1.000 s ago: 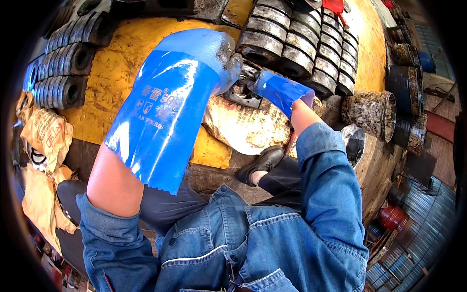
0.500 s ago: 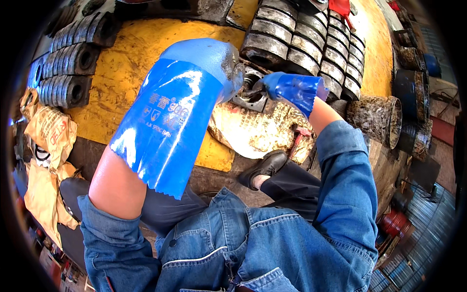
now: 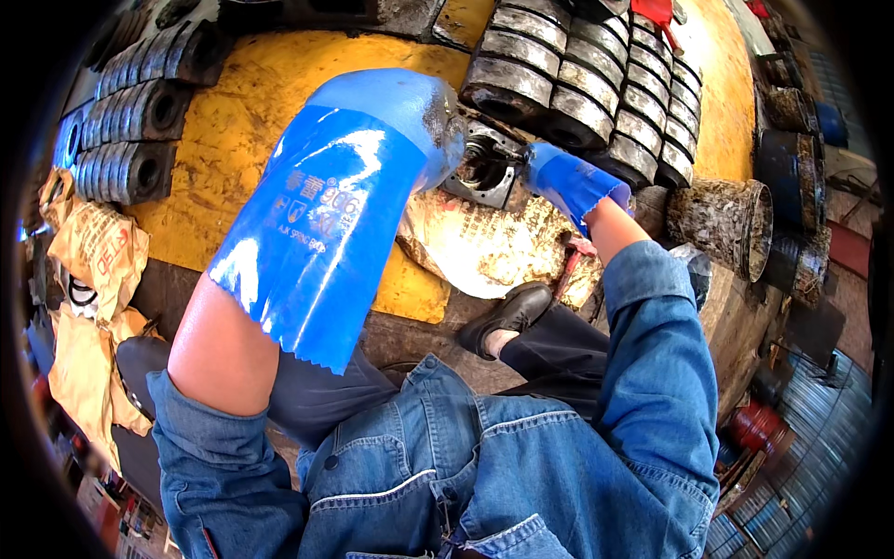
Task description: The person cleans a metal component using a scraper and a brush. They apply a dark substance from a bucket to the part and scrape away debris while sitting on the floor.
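A square metal block [image 3: 488, 197] with a round bore lies on a pale, stained sack [image 3: 484, 247] in front of me. My left hand [image 3: 433, 121], in a long blue rubber glove with dirty fingertips, curls against the block's left side. Most of its fingers are hidden behind the glove. My right hand [image 3: 549, 170], gloved in the same blue, is closed at the block's right edge. A dark, narrow piece reaches from its fingers over the bore; its kind is not clear. Black grime coats the inside of the bore.
Stacked, oily metal blocks [image 3: 577, 79] stand beyond my right hand; further rows [image 3: 140, 116] sit at the far left. A red-headed hammer [image 3: 573, 265] lies on the sack. Grimy buckets [image 3: 717, 224] line the right side. Paper sacks [image 3: 98, 252] lie left, on and beside the yellow sheet [image 3: 242, 121].
My right hand has drawn back rightward from over the bore to the block's right edge, so more of the bore shows. My left hand has hardly moved.
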`<state>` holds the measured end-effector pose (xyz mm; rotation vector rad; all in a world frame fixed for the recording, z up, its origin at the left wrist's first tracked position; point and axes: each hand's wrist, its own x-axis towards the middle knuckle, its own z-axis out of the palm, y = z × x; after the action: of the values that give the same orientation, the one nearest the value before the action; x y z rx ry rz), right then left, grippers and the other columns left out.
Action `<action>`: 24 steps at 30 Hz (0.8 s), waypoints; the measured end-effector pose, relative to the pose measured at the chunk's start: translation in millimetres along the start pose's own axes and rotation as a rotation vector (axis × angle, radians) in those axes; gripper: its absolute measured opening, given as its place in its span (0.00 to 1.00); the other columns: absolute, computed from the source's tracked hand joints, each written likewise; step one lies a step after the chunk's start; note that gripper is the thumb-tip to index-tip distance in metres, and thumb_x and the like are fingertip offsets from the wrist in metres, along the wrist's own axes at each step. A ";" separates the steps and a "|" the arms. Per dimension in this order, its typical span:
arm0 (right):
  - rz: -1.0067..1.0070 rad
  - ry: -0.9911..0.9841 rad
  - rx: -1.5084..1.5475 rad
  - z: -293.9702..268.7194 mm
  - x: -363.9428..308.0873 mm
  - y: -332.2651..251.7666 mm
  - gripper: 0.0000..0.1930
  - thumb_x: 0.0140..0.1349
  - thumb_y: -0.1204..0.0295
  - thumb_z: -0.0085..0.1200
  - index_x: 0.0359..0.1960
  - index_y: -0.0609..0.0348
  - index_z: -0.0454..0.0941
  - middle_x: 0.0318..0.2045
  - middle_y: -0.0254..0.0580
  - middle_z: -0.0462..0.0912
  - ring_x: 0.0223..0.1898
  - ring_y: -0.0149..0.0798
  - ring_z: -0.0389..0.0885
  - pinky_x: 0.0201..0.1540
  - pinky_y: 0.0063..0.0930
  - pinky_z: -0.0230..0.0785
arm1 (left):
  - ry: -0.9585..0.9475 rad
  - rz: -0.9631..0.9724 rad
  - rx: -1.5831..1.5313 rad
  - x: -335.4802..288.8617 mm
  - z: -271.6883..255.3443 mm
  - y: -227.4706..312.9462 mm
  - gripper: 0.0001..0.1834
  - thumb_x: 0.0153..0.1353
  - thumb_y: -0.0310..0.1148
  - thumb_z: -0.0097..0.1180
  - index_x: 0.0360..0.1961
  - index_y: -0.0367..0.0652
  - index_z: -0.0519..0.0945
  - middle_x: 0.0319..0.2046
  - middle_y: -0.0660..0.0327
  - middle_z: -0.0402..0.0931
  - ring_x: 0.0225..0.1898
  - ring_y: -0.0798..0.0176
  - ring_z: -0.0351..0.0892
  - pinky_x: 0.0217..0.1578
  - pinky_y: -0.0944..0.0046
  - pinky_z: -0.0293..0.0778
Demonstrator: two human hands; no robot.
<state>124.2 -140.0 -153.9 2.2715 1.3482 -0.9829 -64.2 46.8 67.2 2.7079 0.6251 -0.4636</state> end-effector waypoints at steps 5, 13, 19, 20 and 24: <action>0.012 -0.053 -0.023 60.6 45.7 6.4 0.13 0.58 0.65 0.51 0.39 0.54 0.83 0.42 0.50 0.83 0.47 0.50 0.81 0.45 0.34 0.74 | 0.289 0.038 -0.146 17.5 79.7 -52.4 0.20 0.60 0.51 0.54 0.49 0.56 0.79 0.43 0.58 0.81 0.46 0.51 0.79 0.47 0.53 0.76; 0.083 0.125 0.245 20.8 -29.7 -28.3 0.12 0.60 0.65 0.49 0.37 0.56 0.81 0.35 0.48 0.82 0.37 0.46 0.80 0.38 0.33 0.73 | 0.038 0.060 -0.002 -13.9 -21.4 4.9 0.19 0.61 0.51 0.51 0.47 0.55 0.80 0.43 0.58 0.81 0.45 0.51 0.79 0.46 0.54 0.76; 0.068 0.288 0.545 2.7 -86.6 -46.2 0.12 0.62 0.65 0.48 0.35 0.58 0.80 0.30 0.46 0.81 0.29 0.42 0.80 0.33 0.32 0.72 | -0.014 0.060 -0.035 -13.3 -28.4 10.5 0.19 0.61 0.49 0.50 0.47 0.53 0.80 0.42 0.58 0.81 0.46 0.51 0.79 0.47 0.55 0.76; 0.014 0.375 0.648 22.0 -86.9 -36.5 0.11 0.62 0.65 0.47 0.35 0.58 0.79 0.28 0.44 0.80 0.27 0.40 0.78 0.32 0.31 0.70 | -0.002 0.065 -0.049 -12.4 -28.2 11.1 0.19 0.61 0.49 0.50 0.48 0.53 0.80 0.43 0.58 0.81 0.46 0.52 0.79 0.47 0.55 0.76; 0.017 0.197 1.566 73.4 -76.7 -10.6 0.10 0.66 0.66 0.43 0.40 0.57 0.75 0.30 0.40 0.79 0.32 0.34 0.76 0.33 0.24 0.69 | 0.047 0.033 -0.107 -3.4 -0.8 -4.4 0.20 0.60 0.48 0.52 0.50 0.52 0.80 0.44 0.57 0.81 0.47 0.53 0.80 0.48 0.58 0.76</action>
<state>61.7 -226.4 -151.8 3.3657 0.4672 -2.3942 -68.9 49.6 68.2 2.6302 0.5996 -0.3498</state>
